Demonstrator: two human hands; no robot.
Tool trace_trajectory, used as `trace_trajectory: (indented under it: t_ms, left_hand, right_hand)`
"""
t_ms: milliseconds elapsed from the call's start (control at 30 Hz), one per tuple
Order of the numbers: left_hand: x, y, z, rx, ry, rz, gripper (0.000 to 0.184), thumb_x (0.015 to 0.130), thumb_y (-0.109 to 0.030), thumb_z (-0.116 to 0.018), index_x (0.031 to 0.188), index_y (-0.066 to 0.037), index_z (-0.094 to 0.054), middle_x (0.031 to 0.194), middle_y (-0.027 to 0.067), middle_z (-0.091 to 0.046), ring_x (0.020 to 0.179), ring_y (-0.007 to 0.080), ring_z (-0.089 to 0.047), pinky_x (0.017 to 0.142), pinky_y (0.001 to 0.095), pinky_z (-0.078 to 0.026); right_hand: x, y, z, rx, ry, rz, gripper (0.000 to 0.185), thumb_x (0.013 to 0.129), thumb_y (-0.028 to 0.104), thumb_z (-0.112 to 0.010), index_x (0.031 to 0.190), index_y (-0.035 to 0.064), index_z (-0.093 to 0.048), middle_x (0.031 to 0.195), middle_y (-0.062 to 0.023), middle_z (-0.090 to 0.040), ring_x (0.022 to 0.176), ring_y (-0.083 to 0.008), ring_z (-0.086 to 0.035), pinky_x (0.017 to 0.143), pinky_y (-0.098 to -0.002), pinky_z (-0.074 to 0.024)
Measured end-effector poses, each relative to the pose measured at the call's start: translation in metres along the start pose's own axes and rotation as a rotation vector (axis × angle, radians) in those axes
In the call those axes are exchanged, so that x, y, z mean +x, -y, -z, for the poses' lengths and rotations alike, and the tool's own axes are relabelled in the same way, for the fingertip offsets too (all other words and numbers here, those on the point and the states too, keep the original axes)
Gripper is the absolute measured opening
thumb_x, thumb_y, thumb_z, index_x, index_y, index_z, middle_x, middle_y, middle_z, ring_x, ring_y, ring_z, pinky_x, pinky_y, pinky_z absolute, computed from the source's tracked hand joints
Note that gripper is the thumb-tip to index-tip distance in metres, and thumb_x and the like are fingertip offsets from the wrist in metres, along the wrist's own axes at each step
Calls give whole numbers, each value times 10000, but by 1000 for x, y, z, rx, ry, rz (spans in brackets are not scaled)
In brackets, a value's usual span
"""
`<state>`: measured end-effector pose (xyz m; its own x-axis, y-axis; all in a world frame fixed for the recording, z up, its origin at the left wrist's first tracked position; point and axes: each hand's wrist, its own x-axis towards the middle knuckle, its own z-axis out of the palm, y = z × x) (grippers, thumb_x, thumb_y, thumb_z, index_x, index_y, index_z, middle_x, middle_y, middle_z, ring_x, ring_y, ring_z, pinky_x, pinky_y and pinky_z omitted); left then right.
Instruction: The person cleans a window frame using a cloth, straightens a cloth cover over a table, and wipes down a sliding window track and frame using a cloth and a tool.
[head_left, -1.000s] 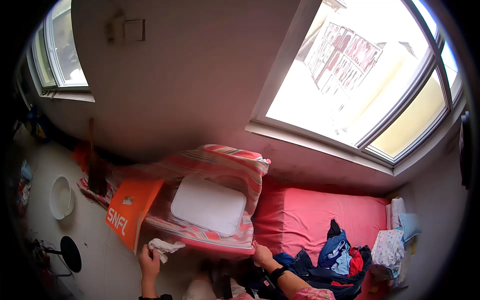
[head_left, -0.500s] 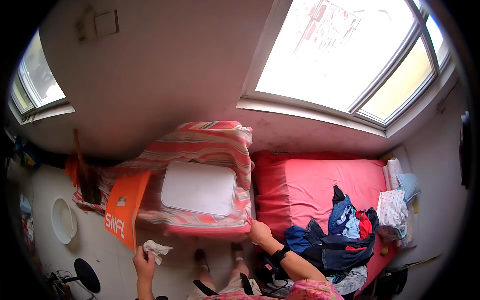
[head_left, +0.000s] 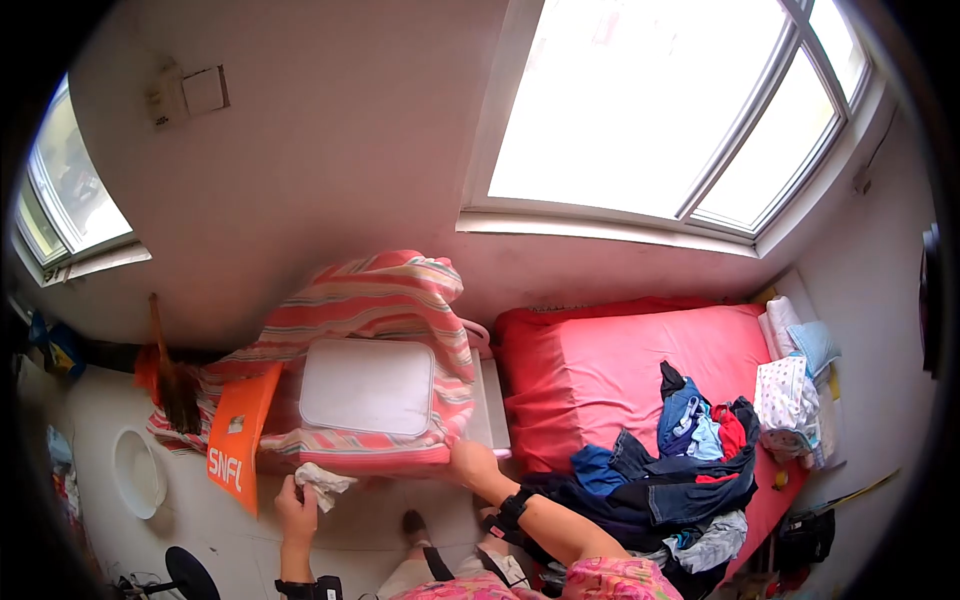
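My left hand point(head_left: 297, 508) is closed around a crumpled white cloth point(head_left: 325, 484), beside the hanging orange sheet point(head_left: 240, 440) with white letters. My right hand point(head_left: 476, 466) is closed at the near right corner of a striped pink cloth point(head_left: 350, 292), gripping its edge. This cloth drapes over a piece of furniture, and a white rectangular board point(head_left: 368, 388) lies flat on top of it. To the right of the cloth, part of a white surface point(head_left: 488, 405) shows uncovered.
A bed with a red sheet point(head_left: 620, 370) stands to the right, bearing a pile of clothes point(head_left: 690, 480) and folded bedding point(head_left: 785, 400). On the floor at left are a white basin point(head_left: 138, 475) and a black round base point(head_left: 190, 575). A broom point(head_left: 178, 390) leans at the wall.
My right hand has moved left with the striped cloth's right edge, baring the white surface beneath. My left hand still holds the white cloth. The whole view has shifted slightly.
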<state>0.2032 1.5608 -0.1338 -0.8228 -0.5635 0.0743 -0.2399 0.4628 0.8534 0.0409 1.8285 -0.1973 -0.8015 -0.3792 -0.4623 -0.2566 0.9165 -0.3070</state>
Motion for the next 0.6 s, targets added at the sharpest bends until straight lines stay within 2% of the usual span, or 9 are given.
trace_trajectory:
  t_ms: [67,100,133,167,233,300,333,600]
  left_hand:
    - [5,7,-7,48,-2,-34,124,809,-97,-509,761,16,-500,587,137,-522,511,223,-516,503,340,-398]
    - [7,1,-8,7,0,3,126,810,-102,-513,764,15,-500,587,137,-519,513,226,-516,500,344,-394]
    - [9,5,-7,9,1,35,123,816,-103,-510,792,17,-514,603,135,-535,527,223,-529,513,337,-408]
    - [10,13,-10,-59,-18,61,136,826,-118,-507,839,15,-531,648,141,-569,573,237,-565,549,336,-434]
    - [12,24,-10,-74,-15,148,206,850,-188,-491,912,3,-536,772,188,-608,724,321,-602,651,374,-454]
    - [15,27,-17,-23,-25,151,252,863,-220,-465,977,-1,-515,848,238,-586,824,416,-555,706,421,-442]
    - [14,34,-21,-39,-37,138,267,868,-228,-449,1001,-2,-503,870,250,-580,847,433,-541,727,439,-433]
    - [10,35,-35,-77,-137,185,239,881,-217,-456,988,-4,-470,893,263,-565,869,435,-528,715,442,-426]
  right_hand:
    - [-8,-1,6,43,-23,-14,576,712,554,-596,907,12,-603,821,-210,-627,782,-349,-619,669,-424,-492]
    - [-7,-4,3,19,-13,-47,435,794,439,-554,860,14,-617,805,-205,-630,769,-351,-623,663,-428,-493]
    - [-22,9,23,23,-49,-26,336,827,339,-528,853,16,-619,797,-200,-633,762,-355,-625,664,-434,-493]
    - [-19,7,19,11,-48,-75,315,813,327,-543,836,24,-624,797,-197,-635,760,-355,-626,654,-431,-497]
    - [-15,0,11,-36,-86,-111,400,752,412,-613,785,14,-627,778,-209,-631,753,-344,-629,636,-417,-503]
    - [-6,-17,2,-117,-110,-86,494,680,486,-662,785,5,-624,763,-209,-631,746,-335,-632,637,-413,-504]
    - [-5,-23,0,-132,-84,-59,530,661,512,-666,792,1,-623,768,-201,-634,743,-332,-633,639,-415,-505]
    - [2,-34,10,-226,-24,6,472,689,472,-627,795,13,-645,811,-205,-636,780,-334,-630,663,-422,-509]
